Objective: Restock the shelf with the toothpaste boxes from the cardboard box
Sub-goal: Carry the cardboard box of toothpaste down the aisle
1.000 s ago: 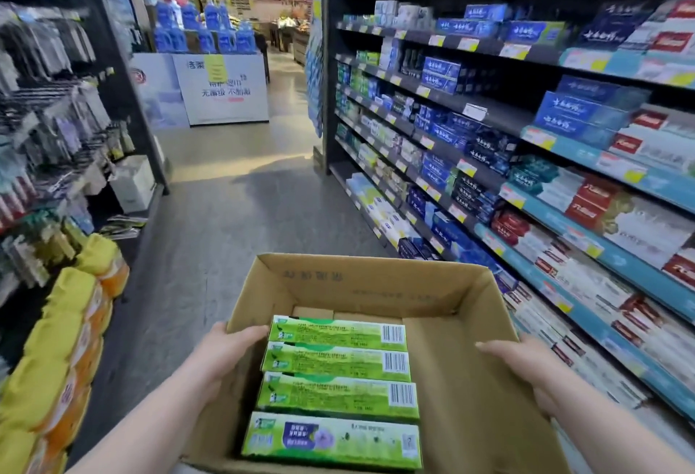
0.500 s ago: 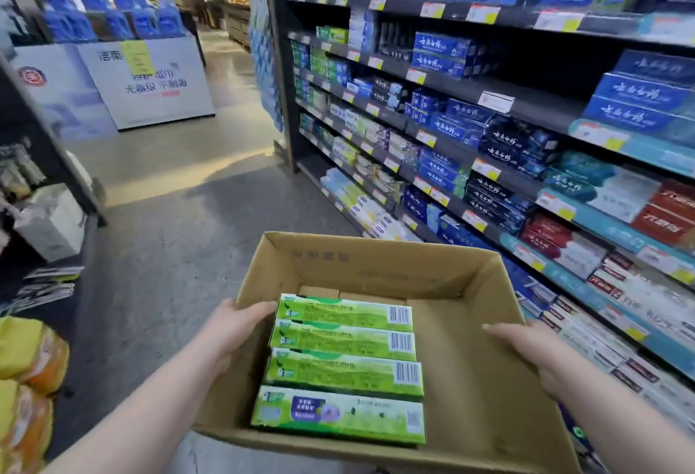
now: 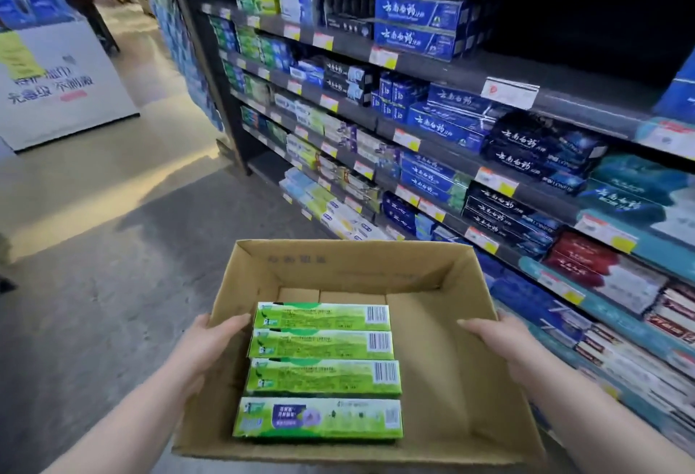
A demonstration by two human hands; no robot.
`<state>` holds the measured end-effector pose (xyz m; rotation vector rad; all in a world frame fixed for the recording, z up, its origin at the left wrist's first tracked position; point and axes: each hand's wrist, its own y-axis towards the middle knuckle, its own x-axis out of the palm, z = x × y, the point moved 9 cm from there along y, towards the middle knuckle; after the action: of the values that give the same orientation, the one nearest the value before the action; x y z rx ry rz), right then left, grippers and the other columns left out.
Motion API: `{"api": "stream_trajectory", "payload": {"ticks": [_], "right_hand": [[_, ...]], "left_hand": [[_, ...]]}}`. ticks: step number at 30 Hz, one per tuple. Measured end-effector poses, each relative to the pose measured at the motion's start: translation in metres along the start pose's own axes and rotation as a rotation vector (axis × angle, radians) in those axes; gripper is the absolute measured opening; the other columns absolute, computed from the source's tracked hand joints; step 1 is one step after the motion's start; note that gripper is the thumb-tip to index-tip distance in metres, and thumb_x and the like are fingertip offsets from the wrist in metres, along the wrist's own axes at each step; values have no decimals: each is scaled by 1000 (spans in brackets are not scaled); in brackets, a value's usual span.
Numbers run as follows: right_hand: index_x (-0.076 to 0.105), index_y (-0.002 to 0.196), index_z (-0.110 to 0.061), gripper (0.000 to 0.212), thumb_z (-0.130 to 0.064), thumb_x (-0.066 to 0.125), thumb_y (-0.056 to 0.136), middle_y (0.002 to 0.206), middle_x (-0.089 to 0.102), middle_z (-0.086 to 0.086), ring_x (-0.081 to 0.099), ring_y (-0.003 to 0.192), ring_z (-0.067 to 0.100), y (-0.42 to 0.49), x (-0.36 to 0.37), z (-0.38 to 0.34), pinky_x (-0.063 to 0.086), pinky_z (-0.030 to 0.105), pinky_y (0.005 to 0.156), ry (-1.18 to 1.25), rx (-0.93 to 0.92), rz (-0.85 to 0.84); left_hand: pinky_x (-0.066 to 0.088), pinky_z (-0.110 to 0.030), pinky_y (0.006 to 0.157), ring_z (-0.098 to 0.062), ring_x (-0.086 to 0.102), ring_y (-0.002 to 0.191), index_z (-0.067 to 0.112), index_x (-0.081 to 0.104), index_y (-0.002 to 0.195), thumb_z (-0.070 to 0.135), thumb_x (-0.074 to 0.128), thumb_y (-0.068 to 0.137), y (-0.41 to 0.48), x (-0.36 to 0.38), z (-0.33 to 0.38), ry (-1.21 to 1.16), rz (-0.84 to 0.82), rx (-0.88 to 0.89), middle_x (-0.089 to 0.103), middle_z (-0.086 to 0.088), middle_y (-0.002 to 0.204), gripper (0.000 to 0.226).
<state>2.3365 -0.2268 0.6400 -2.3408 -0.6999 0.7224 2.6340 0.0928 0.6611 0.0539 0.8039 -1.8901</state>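
Gripping with left hand (image 3: 210, 342) and right hand (image 3: 500, 338), curling over opposite side walls of the cardboard box (image 3: 338, 266). Carrying four green toothpaste boxes (image 3: 319, 376) lying flat inside, near its left wall. Risking tilting and spilling them when freeing one hand toward the shelf (image 3: 443, 71).

Blue shelf boxes (image 3: 417, 9): 云南白药. Green toothpaste boxes (image 3: 319, 376): barcodes only.

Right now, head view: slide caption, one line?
Left hand and right hand hold a cardboard box with four green toothpaste boxes beside a stocked shelf.
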Motion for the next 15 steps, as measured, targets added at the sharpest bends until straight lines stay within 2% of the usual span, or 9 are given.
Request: {"api": "stream_trajectory", "payload": {"ticks": [2, 6, 9, 13, 15], "right_hand": [[36, 132, -11, 69, -31, 70, 76, 121, 54, 17, 59, 98, 33, 19, 5, -14, 51, 41, 77, 18, 21, 23], [26, 141, -10, 82, -33, 70, 76, 138, 44, 16, 54, 112, 35, 48, 16, -37, 50, 44, 84, 36, 75, 66], [29, 137, -2, 76, -31, 68, 79, 136, 44, 19, 50, 115, 36, 70, 22, -52, 46, 41, 83, 20, 108, 135], [35, 134, -2, 71, -31, 68, 78, 125, 52, 19, 56, 104, 35, 107, 46, -62, 50, 41, 82, 73, 180, 207], [45, 127, -3, 60, -29, 68, 78, 117, 57, 18, 56, 92, 30, 128, 65, -64, 48, 39, 77, 124, 225, 257]], "left_hand": [[50, -40, 78, -31, 61, 90, 7, 47, 122, 37, 72, 74, 28, 7, 20, 21, -12, -3, 62, -16, 109, 61], [54, -47, 81, -31, 67, 85, 13, 55, 114, 49, 75, 62, 90, 23, 54, 74, -70, -27, 69, -13, 101, 67], [53, -50, 84, -32, 66, 87, 14, 55, 111, 51, 74, 56, 137, 35, 75, 103, -100, -27, 69, -13, 99, 69], [51, -48, 88, -31, 64, 92, 12, 53, 116, 43, 74, 69, 204, 55, 95, 131, -179, -20, 66, -13, 105, 60], [51, -47, 89, -30, 63, 93, 13, 51, 118, 40, 72, 71, 248, 66, 98, 156, -238, -31, 66, -12, 107, 57]]}}
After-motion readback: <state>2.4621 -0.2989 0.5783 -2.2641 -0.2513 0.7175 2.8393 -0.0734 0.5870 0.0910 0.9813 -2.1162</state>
